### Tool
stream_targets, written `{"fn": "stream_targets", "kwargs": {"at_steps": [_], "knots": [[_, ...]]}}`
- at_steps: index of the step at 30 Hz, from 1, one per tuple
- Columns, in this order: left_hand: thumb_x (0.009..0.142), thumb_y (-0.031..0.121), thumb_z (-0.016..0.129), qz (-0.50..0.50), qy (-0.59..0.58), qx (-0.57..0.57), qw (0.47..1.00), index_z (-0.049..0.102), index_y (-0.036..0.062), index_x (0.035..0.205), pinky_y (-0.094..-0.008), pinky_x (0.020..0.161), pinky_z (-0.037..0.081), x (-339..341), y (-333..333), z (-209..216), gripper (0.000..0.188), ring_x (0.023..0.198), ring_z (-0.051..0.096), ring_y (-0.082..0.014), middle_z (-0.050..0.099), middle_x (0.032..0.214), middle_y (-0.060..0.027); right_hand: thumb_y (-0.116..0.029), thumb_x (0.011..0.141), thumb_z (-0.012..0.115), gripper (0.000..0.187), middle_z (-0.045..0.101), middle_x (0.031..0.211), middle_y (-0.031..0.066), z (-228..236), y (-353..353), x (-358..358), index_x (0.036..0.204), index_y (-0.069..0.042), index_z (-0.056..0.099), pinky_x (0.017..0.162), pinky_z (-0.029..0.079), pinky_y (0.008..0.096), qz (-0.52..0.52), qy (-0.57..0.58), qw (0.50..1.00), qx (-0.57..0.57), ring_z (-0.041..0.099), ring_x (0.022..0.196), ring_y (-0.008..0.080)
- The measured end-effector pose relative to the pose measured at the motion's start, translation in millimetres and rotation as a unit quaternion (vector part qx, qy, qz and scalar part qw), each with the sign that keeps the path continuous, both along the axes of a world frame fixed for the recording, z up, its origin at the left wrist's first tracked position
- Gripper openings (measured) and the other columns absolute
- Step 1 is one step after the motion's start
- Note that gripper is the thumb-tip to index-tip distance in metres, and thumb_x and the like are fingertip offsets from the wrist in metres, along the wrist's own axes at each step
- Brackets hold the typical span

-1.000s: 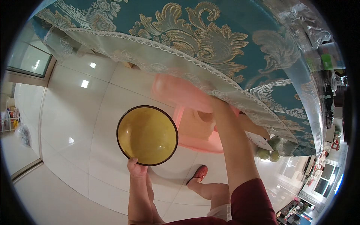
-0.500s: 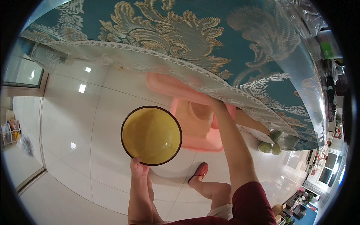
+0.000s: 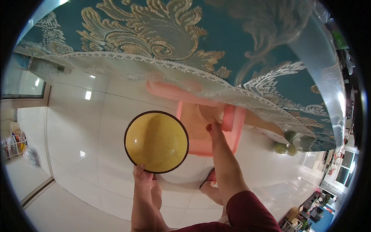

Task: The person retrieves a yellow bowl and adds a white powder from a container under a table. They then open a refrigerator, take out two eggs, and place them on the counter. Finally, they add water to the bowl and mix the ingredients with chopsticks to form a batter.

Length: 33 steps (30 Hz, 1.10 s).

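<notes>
My left hand (image 3: 142, 176) grips the near rim of a round yellow bowl (image 3: 156, 141) with a dark brown edge. The bowl is tilted so its inside faces up at me, and nothing shows in it. To its right, a pink plastic bin (image 3: 201, 151) stands on the floor with tan contents (image 3: 190, 125). Over the bin, my right hand (image 3: 214, 127) has its fingers curled, beside a tan rounded scoop-like shape (image 3: 205, 112) and a pink piece (image 3: 228, 118). What it holds is unclear. A pink lid (image 3: 168, 89) leans at the bin's far side, partly behind the cloth edge.
A teal tablecloth (image 3: 224, 31) with gold patterns and a lace hem hangs over the bin. Green round items in a clear bag (image 3: 284, 148) lie at right. My red slipper (image 3: 209, 178) is on the tiled floor. A door frame (image 3: 44, 147) stands at left.
My right hand has come down from the lid's edge, where the cloth partly hid it, to over the bin. The left hand still holds the bowl in nearly the same place.
</notes>
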State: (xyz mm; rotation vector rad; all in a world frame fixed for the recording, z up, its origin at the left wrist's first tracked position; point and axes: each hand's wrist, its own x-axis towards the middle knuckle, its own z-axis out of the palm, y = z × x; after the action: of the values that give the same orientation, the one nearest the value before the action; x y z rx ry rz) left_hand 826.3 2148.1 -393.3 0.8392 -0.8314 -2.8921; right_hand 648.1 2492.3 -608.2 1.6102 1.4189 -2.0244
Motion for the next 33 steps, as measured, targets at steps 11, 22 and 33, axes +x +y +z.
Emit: {"fn": "stream_targets", "kwargs": {"at_steps": [11, 22, 33], "knots": [[0.085, 0.026, 0.061, 0.005, 0.058, 0.018, 0.998, 0.061, -0.0008, 0.107, -0.0325, 0.071, 0.051, 21.6, -11.7, -23.7, 0.035, 0.086, 0.061, -0.0177, 0.064, 0.096, -0.0061, -0.029, 0.077, 0.069, 0.035, 0.058, 0.107, 0.0029, 13.4, -21.5, -44.6, 0.109, -0.022, 0.055, 0.069, 0.048, 0.0372, -0.086, 0.129, 0.969, -0.192, 0.056, 0.093, 0.0227], [0.085, 0.019, 0.058, 0.013, 0.028, 0.034, 0.999, 0.058, -0.0012, 0.112, -0.0345, 0.077, 0.051, 9.8, 2.5, -10.6, 0.034, 0.092, 0.060, -0.0200, 0.063, 0.101, -0.0069, -0.031, 0.056, 0.081, 0.052, 0.050, 0.080, 0.0079, 68.0, -18.5, -9.8, 0.085, -0.006, 0.045, 0.067, 0.044, 0.0416, 0.447, 0.185, 0.761, 0.432, 0.051, 0.078, 0.0255], [0.082, 0.017, 0.058, -0.017, 0.067, 0.031, 0.997, 0.054, -0.0008, 0.121, -0.0400, 0.095, 0.046, 10.6, 2.2, -0.2, 0.043, 0.111, 0.056, -0.0246, 0.060, 0.117, -0.0081, -0.026, 0.056, 0.079, 0.058, 0.051, 0.093, 0.0141, 72.8, -17.4, 23.3, 0.099, -0.002, 0.048, 0.075, 0.045, 0.0424, 0.536, 0.168, 0.671, 0.485, 0.052, 0.088, 0.0313]]}}
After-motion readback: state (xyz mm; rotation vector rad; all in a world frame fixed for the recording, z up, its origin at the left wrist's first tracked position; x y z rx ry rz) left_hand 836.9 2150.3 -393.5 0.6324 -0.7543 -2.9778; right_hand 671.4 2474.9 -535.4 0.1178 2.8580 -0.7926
